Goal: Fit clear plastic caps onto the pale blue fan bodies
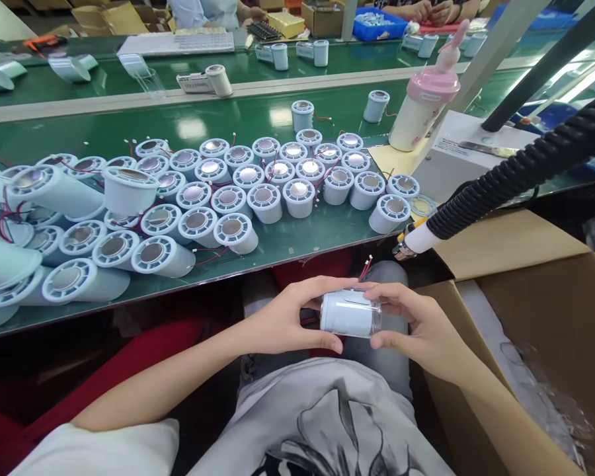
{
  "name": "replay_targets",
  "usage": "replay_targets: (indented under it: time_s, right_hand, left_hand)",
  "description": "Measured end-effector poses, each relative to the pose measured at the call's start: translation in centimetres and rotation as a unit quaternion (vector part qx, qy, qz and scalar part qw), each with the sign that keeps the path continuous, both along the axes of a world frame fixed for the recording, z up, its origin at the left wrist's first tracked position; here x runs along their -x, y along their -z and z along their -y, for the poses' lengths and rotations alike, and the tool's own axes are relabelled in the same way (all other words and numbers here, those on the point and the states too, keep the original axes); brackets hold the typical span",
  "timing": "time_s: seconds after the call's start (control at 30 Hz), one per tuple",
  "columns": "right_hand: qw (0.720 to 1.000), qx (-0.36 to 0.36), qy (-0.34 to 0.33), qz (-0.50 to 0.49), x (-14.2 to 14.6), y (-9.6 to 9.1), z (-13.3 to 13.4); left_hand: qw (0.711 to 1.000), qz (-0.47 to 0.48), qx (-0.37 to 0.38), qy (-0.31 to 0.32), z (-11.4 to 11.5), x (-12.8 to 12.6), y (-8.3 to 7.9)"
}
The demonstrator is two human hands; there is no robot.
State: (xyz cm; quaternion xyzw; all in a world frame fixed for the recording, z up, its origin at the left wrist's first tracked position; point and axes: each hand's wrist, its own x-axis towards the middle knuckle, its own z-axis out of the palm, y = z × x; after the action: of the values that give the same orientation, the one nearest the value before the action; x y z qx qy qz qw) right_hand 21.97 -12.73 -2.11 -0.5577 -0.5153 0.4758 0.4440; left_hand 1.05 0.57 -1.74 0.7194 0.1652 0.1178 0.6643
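Observation:
Over my lap, both hands hold one white cylindrical part lying on its side, with a clear end piece on its right and red wires sticking up behind it. My left hand wraps its left end, thumb below and fingers on top. My right hand pinches the clear right end. Several more white cylinders with round metal tops and red wires crowd the green bench just beyond my hands.
A black corrugated hose with a nozzle hangs in from the right, above an open cardboard box. A pink-capped bottle stands on the bench. Other people's hands work at the far side, past a second green belt.

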Motion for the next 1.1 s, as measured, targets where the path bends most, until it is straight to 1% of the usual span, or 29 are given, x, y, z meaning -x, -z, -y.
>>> replay_targets:
  time_s: [0.17, 0.33, 0.57, 0.7, 0.83, 0.97, 1.1]
  right_hand:
    - [0.997, 0.026, -0.004, -0.072, 0.1, -0.2, -0.1]
    - [0.985, 0.079, -0.004, -0.151, 0.1, 0.0, -0.1]
    - [0.972, 0.119, 0.018, -0.2, 0.4, 0.2, -0.5]
    - [0.961, 0.143, 0.026, -0.234, 0.7, 0.4, -0.8]
    - [0.951, 0.18, 0.037, -0.247, 1.0, 0.6, -0.9]
    - [0.939, 0.208, 0.029, -0.273, 1.2, 0.7, -0.9]
    - [0.926, 0.232, 0.035, -0.295, 1.6, 0.7, -1.0]
  left_hand:
    - [0.999, 0.007, -0.032, 0.014, -0.1, 0.3, -0.2]
    - [0.997, 0.021, -0.071, 0.019, -0.3, 0.3, -0.2]
    - [0.992, 0.043, -0.113, 0.026, -0.4, 0.2, -0.2]
    - [0.991, 0.054, -0.119, 0.033, -0.5, 0.2, -0.3]
    - [0.991, 0.049, -0.118, 0.035, -0.6, 0.2, -0.4]
    - [0.992, 0.052, -0.111, 0.041, -0.6, 0.1, -0.4]
    - [0.991, 0.061, -0.114, 0.045, -0.7, 0.0, -0.2]
